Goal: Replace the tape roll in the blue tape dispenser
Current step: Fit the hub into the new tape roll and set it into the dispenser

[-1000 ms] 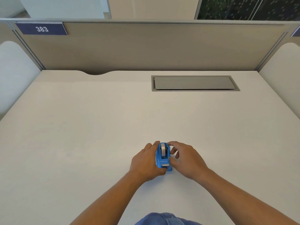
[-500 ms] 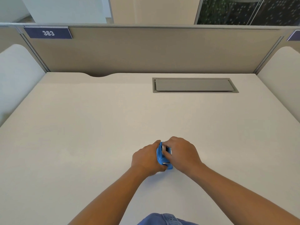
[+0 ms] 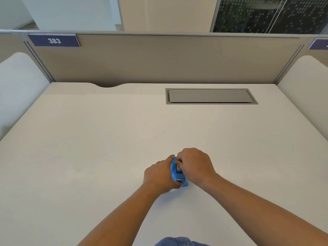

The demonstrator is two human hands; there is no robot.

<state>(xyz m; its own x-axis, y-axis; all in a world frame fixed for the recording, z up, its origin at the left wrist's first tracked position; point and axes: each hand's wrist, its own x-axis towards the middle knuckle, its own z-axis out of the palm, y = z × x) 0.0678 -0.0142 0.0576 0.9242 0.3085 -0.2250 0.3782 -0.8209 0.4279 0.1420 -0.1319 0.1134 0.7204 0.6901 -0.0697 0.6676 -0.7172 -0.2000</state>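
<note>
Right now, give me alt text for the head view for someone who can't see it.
Two bare hands work on a small blue tape dispenser on a pale desk: the left hand grips its side while the right hand pinches into its top. A grey cable hatch sits near the rear partition.

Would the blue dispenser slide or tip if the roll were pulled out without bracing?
Probably slide: the dispenser looks small, plastic and light on a smooth desk. That may be why the left hand grips its side while the right hand pinches at the roll. Tipping seems less likely; it sits low and flat.
</note>
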